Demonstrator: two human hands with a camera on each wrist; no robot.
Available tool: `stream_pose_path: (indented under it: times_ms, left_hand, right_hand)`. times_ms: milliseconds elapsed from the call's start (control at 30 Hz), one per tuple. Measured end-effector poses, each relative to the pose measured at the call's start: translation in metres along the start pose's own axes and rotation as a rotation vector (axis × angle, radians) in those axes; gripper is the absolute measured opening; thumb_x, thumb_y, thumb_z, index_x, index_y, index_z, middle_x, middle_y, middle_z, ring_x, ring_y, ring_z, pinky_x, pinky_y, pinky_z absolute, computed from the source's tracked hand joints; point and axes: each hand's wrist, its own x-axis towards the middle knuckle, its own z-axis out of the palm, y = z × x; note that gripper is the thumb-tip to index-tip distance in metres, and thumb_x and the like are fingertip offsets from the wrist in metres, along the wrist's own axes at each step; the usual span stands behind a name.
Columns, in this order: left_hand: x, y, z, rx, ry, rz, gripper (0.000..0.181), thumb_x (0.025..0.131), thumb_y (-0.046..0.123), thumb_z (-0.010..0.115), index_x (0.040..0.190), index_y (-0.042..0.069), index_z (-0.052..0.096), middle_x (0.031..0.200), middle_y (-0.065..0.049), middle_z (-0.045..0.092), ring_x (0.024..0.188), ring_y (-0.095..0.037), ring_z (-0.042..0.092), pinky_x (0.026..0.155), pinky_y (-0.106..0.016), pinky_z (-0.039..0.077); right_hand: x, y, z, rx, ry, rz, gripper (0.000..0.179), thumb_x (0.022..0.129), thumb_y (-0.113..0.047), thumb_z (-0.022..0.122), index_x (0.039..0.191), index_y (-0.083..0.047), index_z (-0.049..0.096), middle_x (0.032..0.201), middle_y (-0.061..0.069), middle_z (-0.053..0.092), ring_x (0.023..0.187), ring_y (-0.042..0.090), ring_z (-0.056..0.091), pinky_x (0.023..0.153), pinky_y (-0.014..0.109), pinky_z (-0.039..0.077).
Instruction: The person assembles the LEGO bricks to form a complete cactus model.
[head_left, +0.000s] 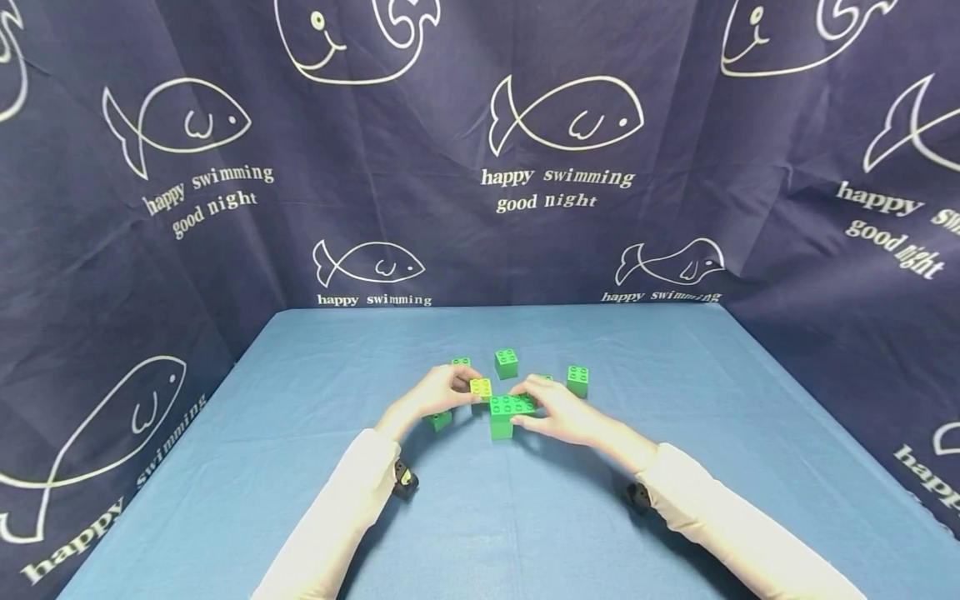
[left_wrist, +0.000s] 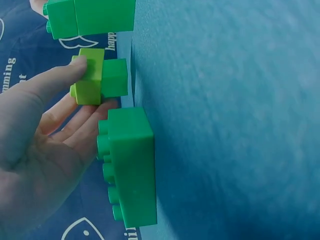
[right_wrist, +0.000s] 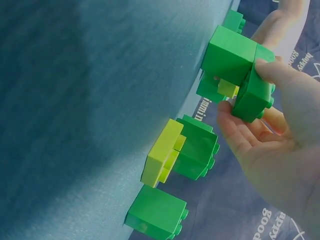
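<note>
Between its thumb and fingers, my left hand (head_left: 435, 392) pinches a yellow-green brick (head_left: 481, 388). In the left wrist view a green brick (left_wrist: 115, 77) lies right against the underside of this yellow-green brick (left_wrist: 90, 77); whether they are joined I cannot tell. Just to the right, my right hand (head_left: 558, 414) holds the long green top brick (head_left: 504, 406) of a stack, with the thumb on its near side. Below that long brick stands a green block (head_left: 501, 428) on the table. In the right wrist view the long brick (right_wrist: 253, 96) overhangs the block (right_wrist: 229, 56).
Loose green bricks lie around the hands: one behind (head_left: 506, 363), one at right (head_left: 577, 381), one by the left wrist (head_left: 438, 420). A flat yellow brick (right_wrist: 162, 154) lies beside another green brick (right_wrist: 197, 146). The blue table (head_left: 517, 533) meets a dark fish-print curtain (head_left: 465, 250).
</note>
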Motion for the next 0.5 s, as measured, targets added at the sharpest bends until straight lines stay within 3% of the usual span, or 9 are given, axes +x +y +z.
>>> stream_pose_path:
  times_ms: [200, 500]
  left_hand:
    - [-0.0006, -0.0015, -0.0036, -0.016, 0.011, 0.037, 0.035, 0.081, 0.018, 0.073, 0.111, 0.003, 0.065, 0.099, -0.01, 0.069, 0.09, -0.02, 0.066, 0.081, -0.03, 0.053]
    - [-0.0031, -0.0037, -0.0065, -0.031, 0.033, 0.046, 0.038, 0.081, 0.02, 0.074, 0.113, 0.004, 0.064, 0.1, -0.01, 0.069, 0.092, -0.021, 0.066, 0.082, -0.027, 0.053]
  right_hand:
    - [0.0004, 0.0019, -0.0003, -0.015, 0.008, 0.012, 0.031, 0.083, -0.016, 0.071, 0.109, -0.002, 0.061, 0.096, 0.006, 0.062, 0.076, 0.013, 0.052, 0.067, 0.024, 0.046]
    - [0.0021, 0.002, 0.0004, -0.01, 0.014, 0.032, 0.029, 0.084, -0.017, 0.071, 0.107, -0.003, 0.06, 0.099, 0.008, 0.064, 0.08, 0.015, 0.056, 0.072, 0.027, 0.048]
